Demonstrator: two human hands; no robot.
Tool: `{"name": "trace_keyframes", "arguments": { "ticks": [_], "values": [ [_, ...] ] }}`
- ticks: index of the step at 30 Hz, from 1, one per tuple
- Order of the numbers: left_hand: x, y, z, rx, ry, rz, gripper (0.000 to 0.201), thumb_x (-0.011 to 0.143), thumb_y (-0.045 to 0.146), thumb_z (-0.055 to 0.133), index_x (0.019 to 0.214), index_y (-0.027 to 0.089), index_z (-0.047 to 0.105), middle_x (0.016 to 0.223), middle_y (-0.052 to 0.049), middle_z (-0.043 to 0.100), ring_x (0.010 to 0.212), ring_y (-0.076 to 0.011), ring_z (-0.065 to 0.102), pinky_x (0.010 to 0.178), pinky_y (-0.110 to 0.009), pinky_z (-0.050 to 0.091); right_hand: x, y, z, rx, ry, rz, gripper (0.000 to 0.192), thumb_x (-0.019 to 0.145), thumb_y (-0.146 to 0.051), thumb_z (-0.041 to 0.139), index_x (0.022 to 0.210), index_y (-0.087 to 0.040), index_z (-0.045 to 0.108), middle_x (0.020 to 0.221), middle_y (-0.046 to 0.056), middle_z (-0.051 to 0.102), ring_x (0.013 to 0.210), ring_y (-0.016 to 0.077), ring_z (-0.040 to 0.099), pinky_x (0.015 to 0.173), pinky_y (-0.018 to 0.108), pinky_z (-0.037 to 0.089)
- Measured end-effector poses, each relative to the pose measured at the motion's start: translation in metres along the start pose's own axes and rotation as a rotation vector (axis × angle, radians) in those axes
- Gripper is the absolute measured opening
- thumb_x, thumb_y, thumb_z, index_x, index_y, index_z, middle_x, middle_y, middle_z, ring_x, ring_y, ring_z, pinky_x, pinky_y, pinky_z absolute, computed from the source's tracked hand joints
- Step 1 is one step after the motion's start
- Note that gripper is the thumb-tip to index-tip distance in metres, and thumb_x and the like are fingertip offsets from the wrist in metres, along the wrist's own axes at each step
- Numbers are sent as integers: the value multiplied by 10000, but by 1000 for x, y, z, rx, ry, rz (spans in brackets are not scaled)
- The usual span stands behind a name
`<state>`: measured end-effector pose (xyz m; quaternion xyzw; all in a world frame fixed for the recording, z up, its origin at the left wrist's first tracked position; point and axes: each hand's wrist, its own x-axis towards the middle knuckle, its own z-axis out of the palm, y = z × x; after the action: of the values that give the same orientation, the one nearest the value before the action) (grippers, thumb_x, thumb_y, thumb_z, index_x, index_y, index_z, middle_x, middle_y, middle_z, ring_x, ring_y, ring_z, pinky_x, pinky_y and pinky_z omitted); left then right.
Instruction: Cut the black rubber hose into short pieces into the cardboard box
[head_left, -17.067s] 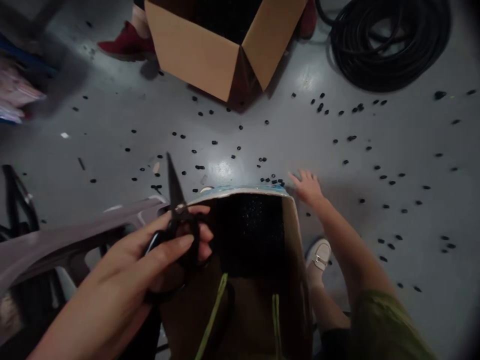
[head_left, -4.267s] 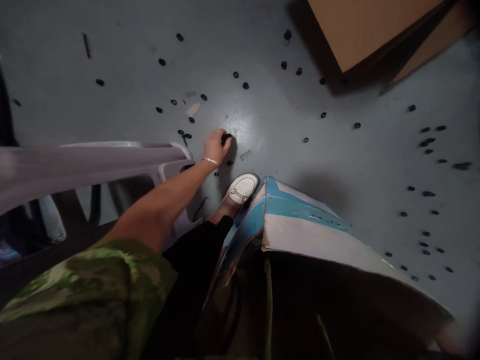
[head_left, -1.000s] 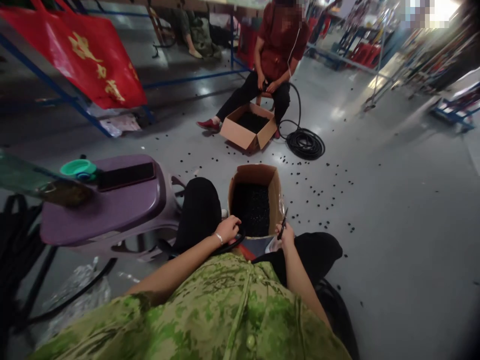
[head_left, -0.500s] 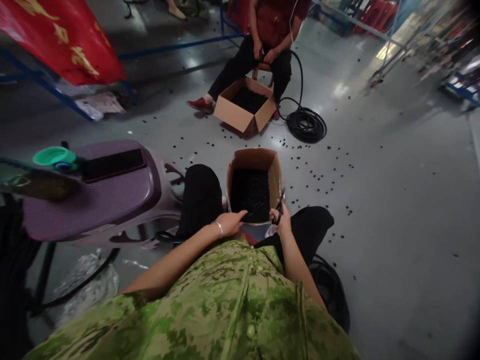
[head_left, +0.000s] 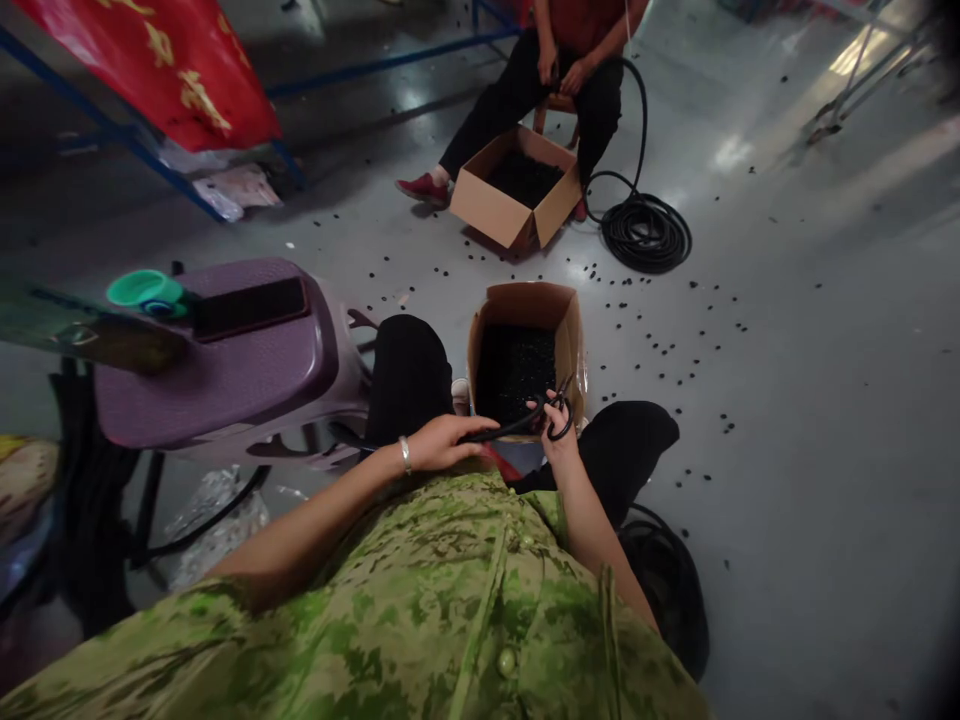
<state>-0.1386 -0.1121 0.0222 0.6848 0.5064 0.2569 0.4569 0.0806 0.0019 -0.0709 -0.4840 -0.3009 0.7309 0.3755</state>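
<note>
Both hands work over the box [head_left: 574, 330]: my left hand [head_left: 442, 442] pinches a black hose [head_left: 501, 430], its long axis running rightward to my right hand [head_left: 556, 440], which grips scissors [head_left: 559, 412] at the hose's free end.

A factory workshop floor: grey concrete strewn with black cut pieces [head_left: 679, 352], cardboard boxes [head_left: 516, 190] of them, coiled hose [head_left: 646, 230], blue metal racks [head_left: 187, 195].
</note>
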Motion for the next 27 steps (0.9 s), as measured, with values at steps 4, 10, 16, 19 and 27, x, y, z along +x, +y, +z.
{"name": "trace_keyframes", "arguments": {
  "ticks": [4, 10, 16, 19, 27],
  "values": [
    [6, 2, 15, -60, -144, 78, 406, 889, 473, 524, 1153, 196, 659, 1099, -97, 695, 984, -214, 634, 865, -274, 465, 2, -1, 5, -8, 53, -72, 552, 664, -345, 692, 1171, -190, 539, 751, -10, 680, 615, 137, 606, 585, 252, 462],
    [66, -21, 24, -245, 252, -406, 334, 852, 443, 527, 890, 158, 698, 811, -38, 698, 738, -162, 631, 689, -252, 496, -16, -5, 14, -259, -184, -195, 618, 699, -379, 741, 1252, -210, 522, 832, 16, 672, 764, 178, 627, 712, 295, 509],
    [107, -19, 60, -724, 215, -689, 294, 816, 412, 622, 697, 147, 579, 497, 29, 540, 466, -111, 527, 466, -214, 428, -22, 1, 5, -447, -294, -260, 565, 707, -409, 750, 1205, -219, 563, 1053, 37, 631, 909, 176, 596, 803, 278, 509],
    [104, -17, 64, -957, 323, -698, 228, 828, 350, 637, 760, 156, 539, 535, 44, 542, 462, -104, 541, 477, -225, 464, -20, 6, 2, -458, -333, -190, 598, 722, -415, 736, 1256, -231, 542, 916, 10, 639, 742, 141, 591, 680, 251, 513],
    [73, -39, 20, -841, 565, -688, 31, 880, 189, 550, 883, 158, 544, 525, 72, 495, 359, -34, 399, 359, -138, 298, -13, 14, -1, -480, -229, -21, 691, 691, -411, 737, 1304, -165, 532, 683, -26, 629, 504, 95, 502, 464, 206, 410]
  ]
}}
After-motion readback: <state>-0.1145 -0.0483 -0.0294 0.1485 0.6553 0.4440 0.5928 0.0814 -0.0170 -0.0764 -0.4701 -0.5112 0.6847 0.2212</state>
